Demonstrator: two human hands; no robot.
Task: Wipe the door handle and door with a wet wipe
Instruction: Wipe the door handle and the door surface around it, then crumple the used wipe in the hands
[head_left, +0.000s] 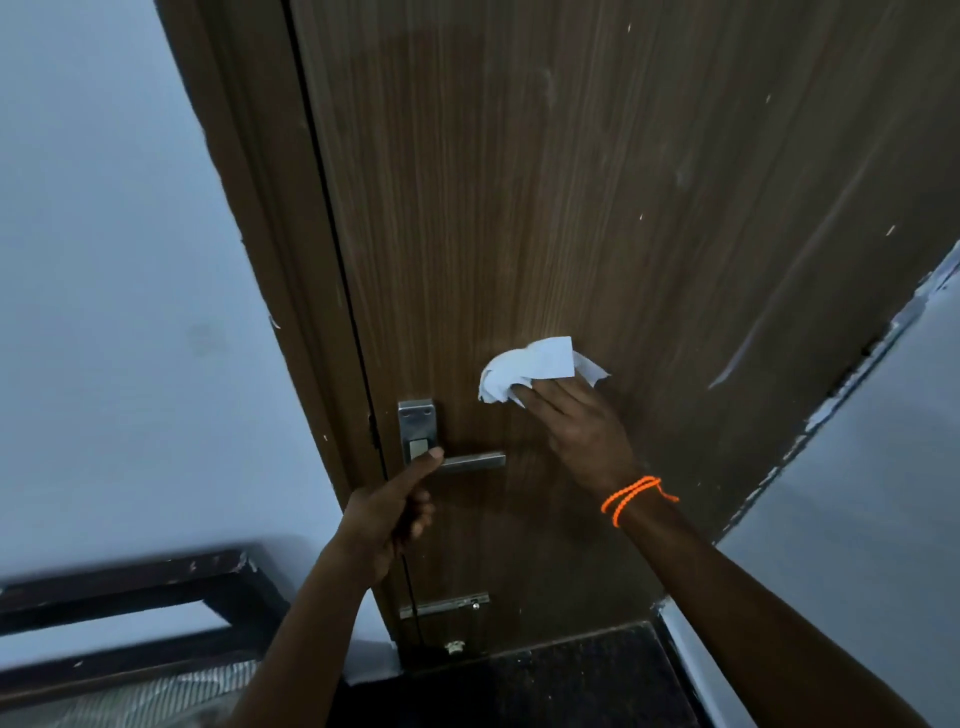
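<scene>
The wet wipe (530, 366) lies on the door (571, 182), centre frame.
My right hand (576, 431) presses it with straight fingers. My left hand (395, 512) thumbs the door handle (475, 461), grip unclear. A push there could unlatch the door.

bare door (597, 208) above, handle (475, 460) below

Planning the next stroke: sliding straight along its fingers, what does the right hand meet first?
Likely only bare brown wooden door up to its latch edge; the right hand clears the steel lock plate.
</scene>
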